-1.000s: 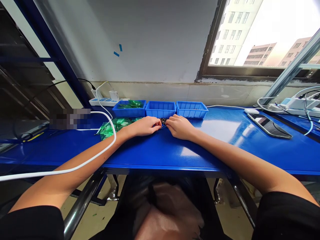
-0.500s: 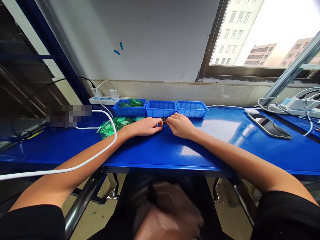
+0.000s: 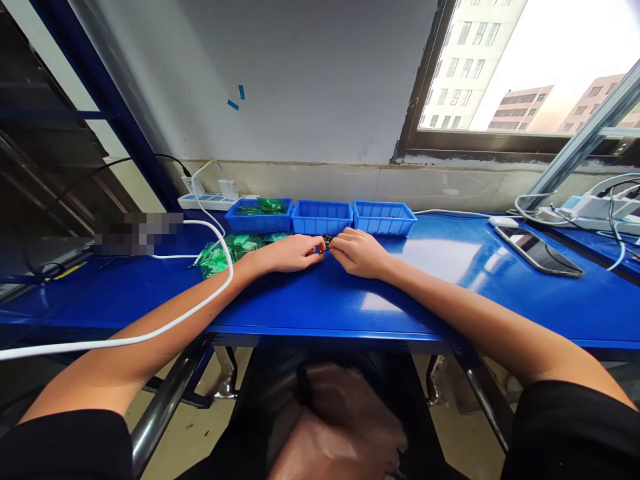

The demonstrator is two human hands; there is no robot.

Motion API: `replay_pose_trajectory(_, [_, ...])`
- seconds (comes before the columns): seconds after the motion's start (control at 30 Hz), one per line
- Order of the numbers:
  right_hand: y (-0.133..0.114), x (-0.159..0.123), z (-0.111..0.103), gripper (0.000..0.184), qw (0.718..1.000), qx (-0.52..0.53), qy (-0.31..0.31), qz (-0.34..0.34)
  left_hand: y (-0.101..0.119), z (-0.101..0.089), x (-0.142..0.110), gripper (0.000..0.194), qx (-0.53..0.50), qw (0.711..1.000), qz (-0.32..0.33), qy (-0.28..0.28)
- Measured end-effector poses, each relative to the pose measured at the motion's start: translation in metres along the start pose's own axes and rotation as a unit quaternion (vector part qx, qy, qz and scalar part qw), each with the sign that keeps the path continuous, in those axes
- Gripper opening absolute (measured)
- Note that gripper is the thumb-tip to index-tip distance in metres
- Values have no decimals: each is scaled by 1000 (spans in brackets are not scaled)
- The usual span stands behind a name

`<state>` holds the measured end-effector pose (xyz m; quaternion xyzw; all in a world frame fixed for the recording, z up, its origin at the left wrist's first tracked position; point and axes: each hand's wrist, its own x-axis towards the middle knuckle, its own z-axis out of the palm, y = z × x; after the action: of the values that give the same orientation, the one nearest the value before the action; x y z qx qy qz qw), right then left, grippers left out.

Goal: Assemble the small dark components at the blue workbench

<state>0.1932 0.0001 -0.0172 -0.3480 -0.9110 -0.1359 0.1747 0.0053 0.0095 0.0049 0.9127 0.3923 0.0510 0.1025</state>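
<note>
Both hands meet over the blue table, just in front of the blue bins. My left hand is closed, thumb and fingers curled at the edge of a small dark piece with light specks. From the other side my right hand pinches at the same piece, fingertips close to those of the left. Most of the piece is covered by the fingers, so its kind cannot be made out. Green circuit boards, in a loose pile, lie beside my left wrist.
Behind the hands stand a blue bin holding green boards, a middle bin and a right bin. A white cable arches over my left forearm. A phone lies at right, and a power strip sits back left.
My right hand has shifted very slightly, its fingers lower and a little left around the dark piece. The left hand stays in place.
</note>
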Motion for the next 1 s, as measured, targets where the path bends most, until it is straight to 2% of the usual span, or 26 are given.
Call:
replay_pose_trajectory(0.43, [2,0,2,28,998,17,16,-51,1,-1,0,19,21,1000,-4,-1])
replay_pose_trajectory(0.67, [2,0,2,28,999,13,10,-48,1,-1,0,17,25,1000,6,0])
replay_pose_trajectory(1.0, [2,-1,4,25,997,7,68,-23,2,-1,0,23,12,1000,18,-7])
